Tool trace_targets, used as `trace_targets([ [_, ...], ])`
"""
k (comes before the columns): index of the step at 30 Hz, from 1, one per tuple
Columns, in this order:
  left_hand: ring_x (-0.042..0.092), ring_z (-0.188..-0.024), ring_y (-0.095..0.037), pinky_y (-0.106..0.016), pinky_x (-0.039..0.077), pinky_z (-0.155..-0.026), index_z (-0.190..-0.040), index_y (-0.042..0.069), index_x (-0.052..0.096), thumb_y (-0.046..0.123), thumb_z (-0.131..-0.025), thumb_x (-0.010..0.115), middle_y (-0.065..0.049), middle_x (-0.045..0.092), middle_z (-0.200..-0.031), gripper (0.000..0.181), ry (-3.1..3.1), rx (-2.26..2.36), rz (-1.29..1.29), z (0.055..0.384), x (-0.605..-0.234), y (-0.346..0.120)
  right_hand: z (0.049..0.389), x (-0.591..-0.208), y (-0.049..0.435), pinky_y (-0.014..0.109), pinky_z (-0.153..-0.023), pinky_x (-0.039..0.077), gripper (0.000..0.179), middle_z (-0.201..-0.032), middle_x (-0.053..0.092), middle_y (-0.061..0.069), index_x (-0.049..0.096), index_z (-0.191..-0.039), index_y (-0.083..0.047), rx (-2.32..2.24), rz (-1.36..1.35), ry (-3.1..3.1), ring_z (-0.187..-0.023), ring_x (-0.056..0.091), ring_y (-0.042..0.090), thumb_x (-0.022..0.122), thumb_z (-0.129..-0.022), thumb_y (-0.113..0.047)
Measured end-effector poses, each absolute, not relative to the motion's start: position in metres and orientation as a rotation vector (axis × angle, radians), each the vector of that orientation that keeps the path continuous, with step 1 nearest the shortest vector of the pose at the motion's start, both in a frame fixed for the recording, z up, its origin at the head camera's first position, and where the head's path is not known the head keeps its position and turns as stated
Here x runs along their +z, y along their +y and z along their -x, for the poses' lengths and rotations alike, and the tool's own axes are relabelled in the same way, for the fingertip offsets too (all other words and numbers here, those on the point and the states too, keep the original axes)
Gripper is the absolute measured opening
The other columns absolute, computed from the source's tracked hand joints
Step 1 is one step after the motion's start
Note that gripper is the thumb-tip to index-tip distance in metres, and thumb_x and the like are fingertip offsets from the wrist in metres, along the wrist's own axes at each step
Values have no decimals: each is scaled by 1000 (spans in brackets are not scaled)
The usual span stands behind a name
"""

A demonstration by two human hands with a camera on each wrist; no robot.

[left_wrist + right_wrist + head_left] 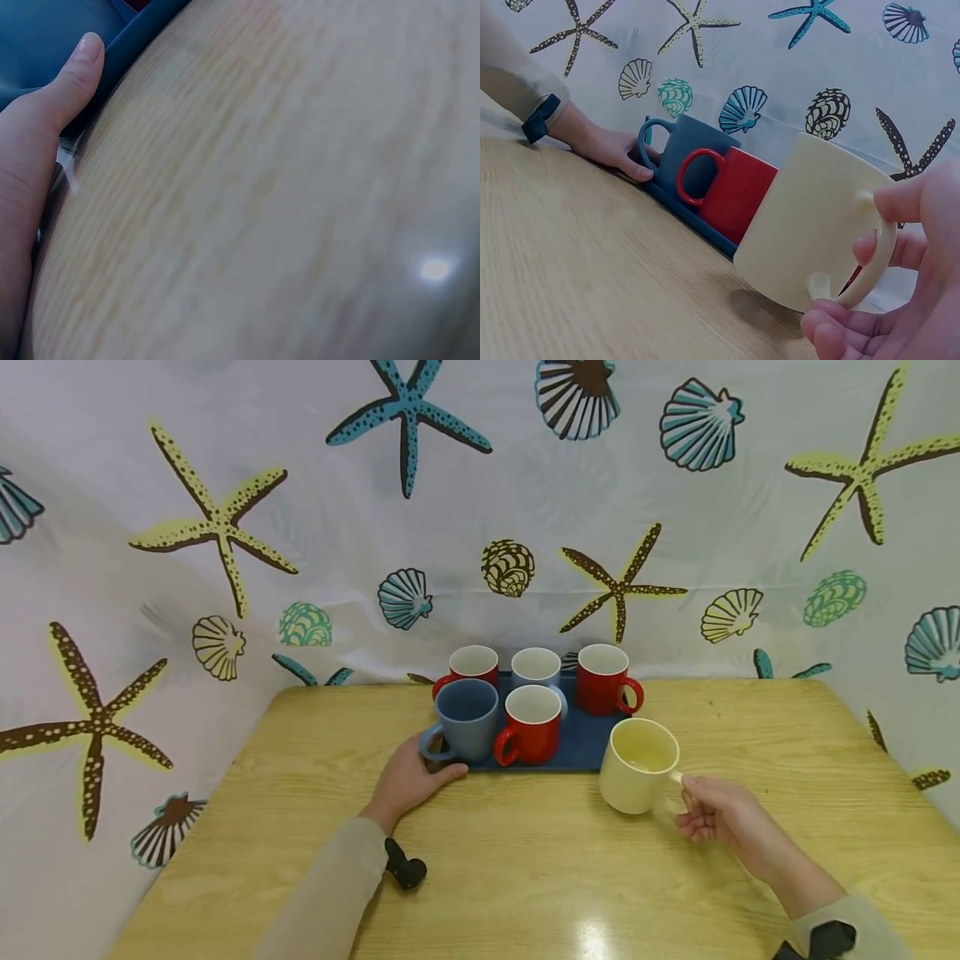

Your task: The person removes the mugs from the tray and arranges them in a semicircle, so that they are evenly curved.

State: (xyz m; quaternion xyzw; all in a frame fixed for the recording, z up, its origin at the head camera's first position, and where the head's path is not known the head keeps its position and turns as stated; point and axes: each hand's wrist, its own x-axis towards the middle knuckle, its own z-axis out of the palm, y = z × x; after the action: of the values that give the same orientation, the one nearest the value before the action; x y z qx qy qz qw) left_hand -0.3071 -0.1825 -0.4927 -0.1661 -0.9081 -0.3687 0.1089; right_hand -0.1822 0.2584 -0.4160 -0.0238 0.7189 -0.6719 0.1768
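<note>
My right hand [723,822] pinches the handle of a pale yellow mug [633,772], thumb on top. The mug hangs just above the table, by the front right corner of a dark blue tray [577,750]; its shadow shows below it in the right wrist view. My left hand [412,781] holds the tray's front left corner, thumb along the rim; its other fingers are mostly hidden. On the tray's front row stand a grey-blue mug [468,722] and a red mug [536,735]. Behind them are a red mug [489,676], a light blue mug [542,677] and another red mug [596,692].
The tray lies at the far edge of a light wooden table [525,860]. Behind and beside the table hangs a white cloth [465,527] printed with starfish and shells. Each wrist wears a black strap [405,865].
</note>
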Motion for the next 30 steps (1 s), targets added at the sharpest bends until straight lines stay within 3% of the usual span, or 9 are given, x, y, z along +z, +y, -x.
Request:
trace_targets([
  [19, 57, -93, -13, -38, 46, -82, -109, 23, 58, 57, -69, 73, 4, 61, -104, 55, -2676, -1058, 478, 304, -491, -181, 139, -423, 270, 29, -65, 50, 35, -78, 57, 6, 51, -75, -7, -1800, 247, 1859, -74, 59, 16, 38, -101, -27],
  [26, 56, -95, -12, -38, 46, -84, -111, 24, 58, 57, -70, 73, 4, 61, -106, 55, -2673, -1062, 475, 305, -491, -181, 125, -422, 270, 33, -66, 51, 40, -80, 55, 7, 39, -80, 11, -1744, 340, 1899, -77, 61, 20, 36, -102, -22],
  [30, 56, -95, -12, -38, 45, -84, -111, 24, 57, 58, -70, 73, 5, 61, -106, 56, -2685, -1052, 458, 306, -491, -181, 119, -423, 270, 32, -65, 52, 38, -79, 55, 7, 40, -79, 12, -1737, 403, 1889, -77, 62, 20, 34, -102, -18],
])
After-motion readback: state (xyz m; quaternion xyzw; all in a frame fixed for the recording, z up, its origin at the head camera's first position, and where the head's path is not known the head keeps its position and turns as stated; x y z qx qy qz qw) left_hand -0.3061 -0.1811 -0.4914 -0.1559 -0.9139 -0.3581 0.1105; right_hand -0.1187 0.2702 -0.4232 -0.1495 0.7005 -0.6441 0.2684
